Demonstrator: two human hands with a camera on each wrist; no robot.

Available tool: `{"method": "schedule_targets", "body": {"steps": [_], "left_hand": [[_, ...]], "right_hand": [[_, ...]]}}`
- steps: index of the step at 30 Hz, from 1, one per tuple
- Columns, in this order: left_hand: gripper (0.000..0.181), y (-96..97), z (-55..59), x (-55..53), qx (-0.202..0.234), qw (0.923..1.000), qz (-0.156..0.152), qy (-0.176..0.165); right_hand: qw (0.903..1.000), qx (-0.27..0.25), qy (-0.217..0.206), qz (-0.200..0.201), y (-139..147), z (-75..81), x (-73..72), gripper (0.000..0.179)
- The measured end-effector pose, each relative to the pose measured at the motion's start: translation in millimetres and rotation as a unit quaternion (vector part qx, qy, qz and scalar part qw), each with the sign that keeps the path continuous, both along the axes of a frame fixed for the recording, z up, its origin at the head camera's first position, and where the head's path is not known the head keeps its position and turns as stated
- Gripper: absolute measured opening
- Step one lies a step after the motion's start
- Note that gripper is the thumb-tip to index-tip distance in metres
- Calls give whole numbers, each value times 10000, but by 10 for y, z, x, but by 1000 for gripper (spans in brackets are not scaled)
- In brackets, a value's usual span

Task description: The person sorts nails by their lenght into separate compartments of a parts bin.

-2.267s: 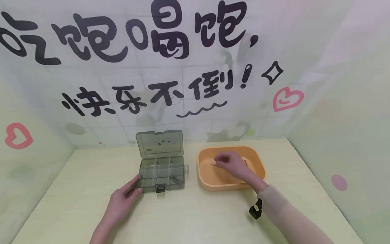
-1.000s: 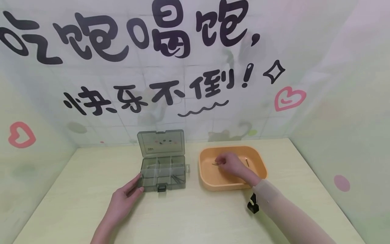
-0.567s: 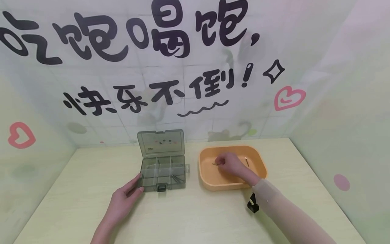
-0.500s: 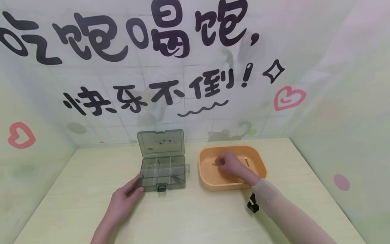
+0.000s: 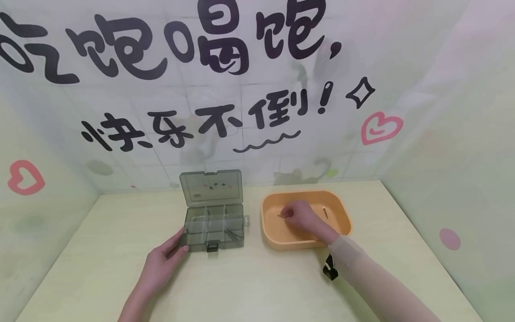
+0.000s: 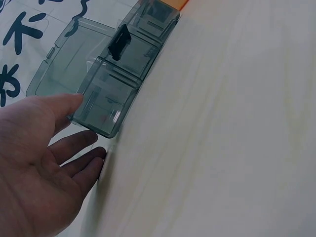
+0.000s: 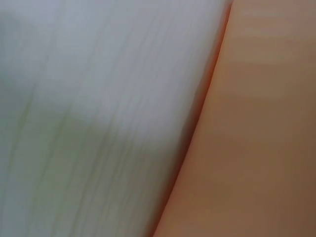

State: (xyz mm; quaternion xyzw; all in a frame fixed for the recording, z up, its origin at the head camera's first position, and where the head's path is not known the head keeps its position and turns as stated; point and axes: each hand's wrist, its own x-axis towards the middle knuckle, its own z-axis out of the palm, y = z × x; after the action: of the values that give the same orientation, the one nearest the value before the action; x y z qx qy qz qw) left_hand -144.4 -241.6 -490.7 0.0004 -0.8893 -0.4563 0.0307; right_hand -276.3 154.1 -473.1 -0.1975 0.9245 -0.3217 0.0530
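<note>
My left hand (image 5: 161, 264) rests thumb and fingertips against the left side of a grey see-through compartment box (image 5: 197, 246), whose lid stands up. In the left wrist view the thumb touches the box (image 6: 106, 111) near its corner, and the other fingers extend loosely beside it. Several thin dark screws (image 5: 230, 235) lie in its front right compartment. Low inside an orange tray (image 5: 273, 244), my right hand (image 5: 299, 215) pinches a small thin screw (image 5: 280, 216) that pokes out left of the fingertips. Another screw (image 5: 325, 213) lies in the tray to the right.
Box and tray stand side by side on a pale wood-grain table (image 5: 249, 286), near the printed back wall (image 5: 169, 98). The right wrist view has only table and the tray's outer wall (image 7: 247, 123). A black wrist mount (image 5: 331, 268) hangs under the right sleeve.
My right hand has sunk slightly lower in the tray with the screw still pinched, and the screw lying to the right has come into fuller view. My left hand stays at the box.
</note>
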Motion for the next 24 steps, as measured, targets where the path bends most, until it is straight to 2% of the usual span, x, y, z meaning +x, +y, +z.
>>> {"method": "schedule_targets", "body": {"steps": [8, 16, 24], "left_hand": [[59, 10, 0, 0, 38, 10000, -10, 53], [59, 7, 3, 4, 78, 10000, 15, 18], [58, 1, -1, 14, 48, 10000, 31, 48]], "right_hand": [[9996, -86, 125, 223, 19, -16, 4, 16], [9979, 59, 381, 514, 3, 17, 15, 15], [9984, 216, 373, 354, -36, 14, 21, 15]]}}
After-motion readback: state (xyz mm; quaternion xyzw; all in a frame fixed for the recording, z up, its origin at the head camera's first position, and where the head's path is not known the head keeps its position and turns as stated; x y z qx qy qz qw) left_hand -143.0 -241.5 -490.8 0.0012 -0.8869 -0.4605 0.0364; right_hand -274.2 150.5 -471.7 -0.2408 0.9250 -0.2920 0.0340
